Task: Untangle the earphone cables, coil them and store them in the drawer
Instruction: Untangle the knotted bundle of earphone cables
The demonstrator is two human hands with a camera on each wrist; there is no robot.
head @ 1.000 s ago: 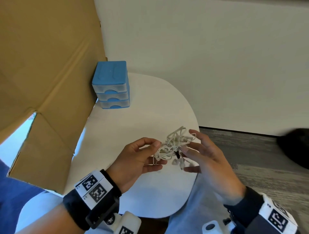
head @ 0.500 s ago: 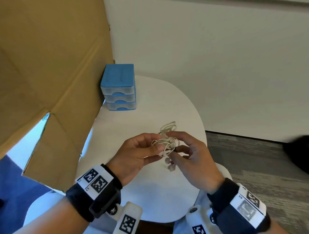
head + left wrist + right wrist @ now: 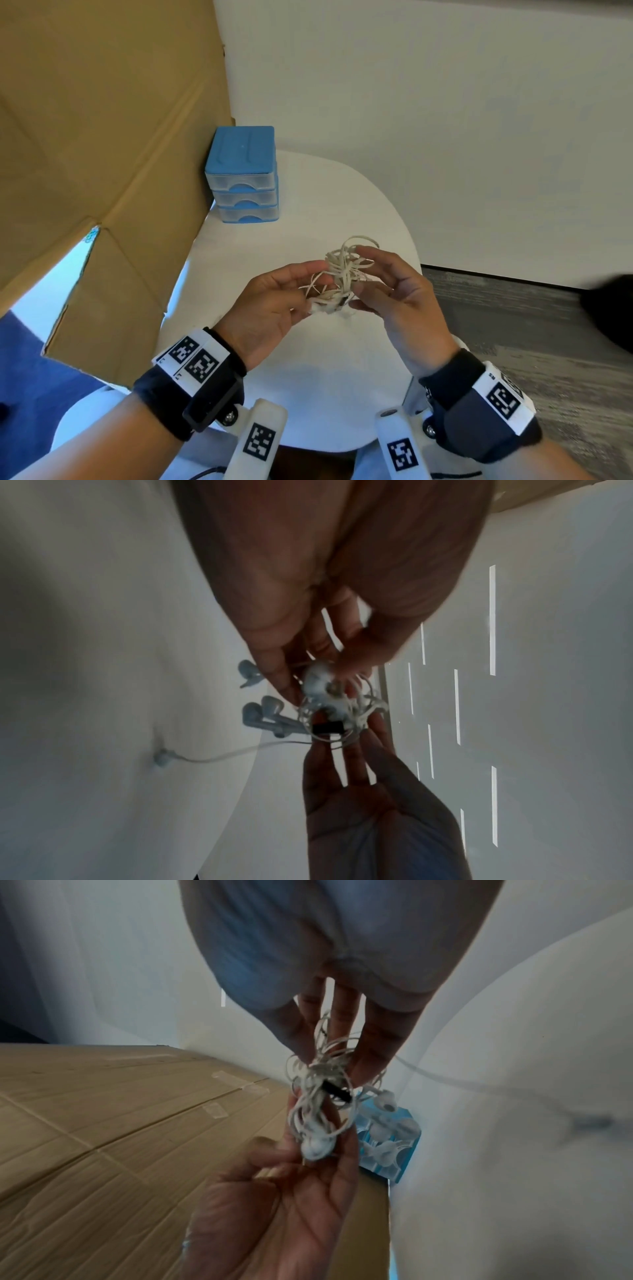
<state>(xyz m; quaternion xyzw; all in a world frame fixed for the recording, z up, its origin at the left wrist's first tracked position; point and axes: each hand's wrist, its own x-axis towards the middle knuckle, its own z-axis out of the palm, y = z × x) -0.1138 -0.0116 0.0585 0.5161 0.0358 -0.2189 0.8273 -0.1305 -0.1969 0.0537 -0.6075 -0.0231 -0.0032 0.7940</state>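
A tangled bundle of white earphone cables (image 3: 344, 274) hangs in the air above the white table (image 3: 308, 359), held between both hands. My left hand (image 3: 274, 305) pinches the bundle's lower left part, thumb against fingertips, on an earbud (image 3: 316, 1146). My right hand (image 3: 394, 291) grips the bundle from the right with curled fingers. Several earbuds (image 3: 263, 715) dangle below the tangle (image 3: 335, 712), and one loose cable end (image 3: 164, 758) trails off. A small black piece (image 3: 337, 1089) sits inside the tangle (image 3: 322, 1085). The blue drawer unit (image 3: 242, 174) stands at the table's far left, its three drawers closed.
A large cardboard box (image 3: 102, 137) leans along the left side, touching the drawer unit. A white wall (image 3: 445, 102) stands behind the table. Grey wood floor (image 3: 531, 325) lies to the right, with a dark object (image 3: 613, 308) at the right edge.
Both hands have come closer together around the bundle. The right hand's fingers have curled onto the cables, and the tangle now stands more upright between the hands.
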